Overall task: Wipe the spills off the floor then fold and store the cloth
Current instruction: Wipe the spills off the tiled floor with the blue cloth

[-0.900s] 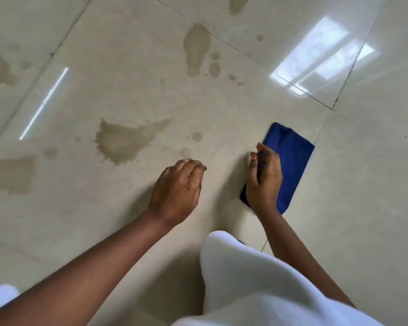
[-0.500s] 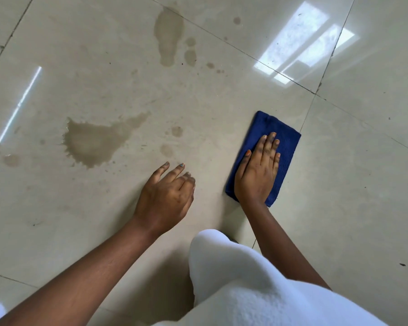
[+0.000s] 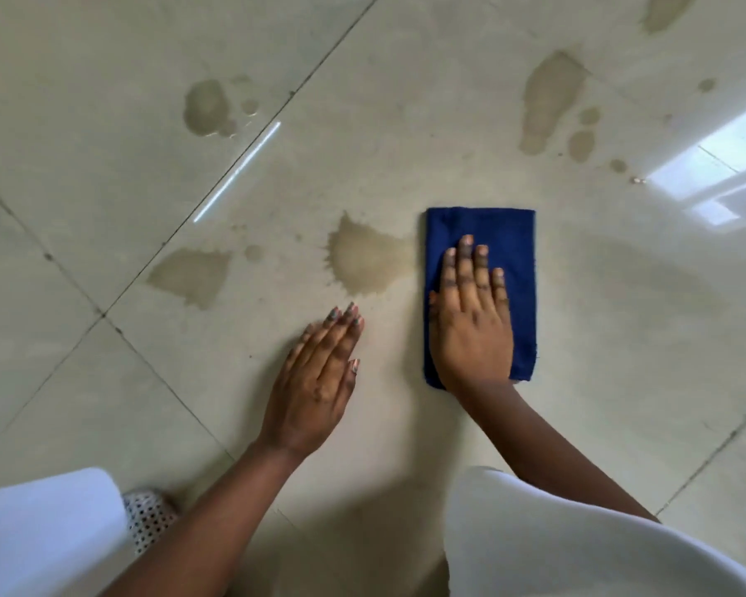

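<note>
A folded dark blue cloth (image 3: 513, 234) lies flat on the glossy beige tiled floor (image 3: 621, 338). My right hand (image 3: 470, 325) presses on it palm down, fingers stretched out over its lower left part. The cloth's left edge touches the right side of a brownish spill (image 3: 367, 260). My left hand (image 3: 315, 381) rests flat on the bare floor just below that spill, holding nothing. More brownish spills lie at the left (image 3: 190, 273), the upper left (image 3: 205, 107) and the upper right (image 3: 548, 101), with small drops around them.
My knees in white clothing fill the bottom right (image 3: 556, 545) and bottom left (image 3: 39, 532). A white item with dark dots (image 3: 147, 517) shows beside the left knee. Dark grout lines cross the floor, and bright window glare (image 3: 715, 183) lies at the right.
My right hand went from gripping the cloth's edge to lying flat on it, and slid the cloth left up to the central spill. My left hand flattened on the floor.
</note>
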